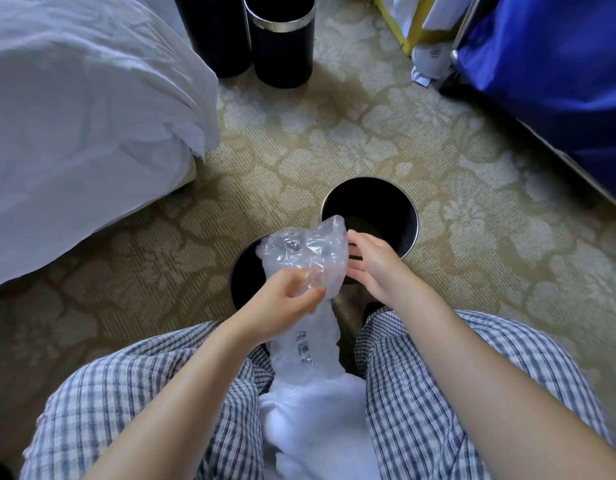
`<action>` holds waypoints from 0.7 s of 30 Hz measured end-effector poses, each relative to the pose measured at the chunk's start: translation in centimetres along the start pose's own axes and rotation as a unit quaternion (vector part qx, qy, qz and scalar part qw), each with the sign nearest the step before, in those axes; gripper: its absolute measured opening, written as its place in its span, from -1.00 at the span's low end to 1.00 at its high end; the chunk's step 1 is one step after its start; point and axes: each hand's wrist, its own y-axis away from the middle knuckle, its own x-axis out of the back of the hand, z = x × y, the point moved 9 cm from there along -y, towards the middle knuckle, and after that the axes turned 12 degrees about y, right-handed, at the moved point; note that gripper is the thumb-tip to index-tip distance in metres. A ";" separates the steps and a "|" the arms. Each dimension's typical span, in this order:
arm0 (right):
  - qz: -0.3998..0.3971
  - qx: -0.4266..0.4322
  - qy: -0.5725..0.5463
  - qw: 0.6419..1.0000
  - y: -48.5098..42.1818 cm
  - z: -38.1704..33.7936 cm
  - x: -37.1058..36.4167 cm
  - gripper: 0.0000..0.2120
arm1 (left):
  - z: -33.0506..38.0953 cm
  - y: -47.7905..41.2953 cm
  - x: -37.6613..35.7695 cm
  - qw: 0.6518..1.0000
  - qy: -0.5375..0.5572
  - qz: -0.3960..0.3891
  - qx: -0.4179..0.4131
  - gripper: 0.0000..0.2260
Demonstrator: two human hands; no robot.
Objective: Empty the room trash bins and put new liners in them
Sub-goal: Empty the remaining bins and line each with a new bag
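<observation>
the left hand point(286, 301) grips a crumpled clear plastic liner point(310, 251), held above the near black round silver-rimmed bin point(244, 275) on the patterned beige carpet point(334, 140). the second black bin point(400, 216) stands just beyond. the right hand point(376, 268) is just beside the liner, fingers loosely spread, holding nothing.

No text is legible; dark marks on the clear liner point(301, 252) seem too blurred to read.

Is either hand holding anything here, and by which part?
The left hand grips the clear liner just below its bunched upper end; the right hand is open beside it.
</observation>
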 end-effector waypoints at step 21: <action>-0.148 0.073 0.243 0.956 2.1 -2.0 -1.6 -0.85 | 0.5 0.4 -1.2 0.914 -0.342 -0.045 -0.213 -0.78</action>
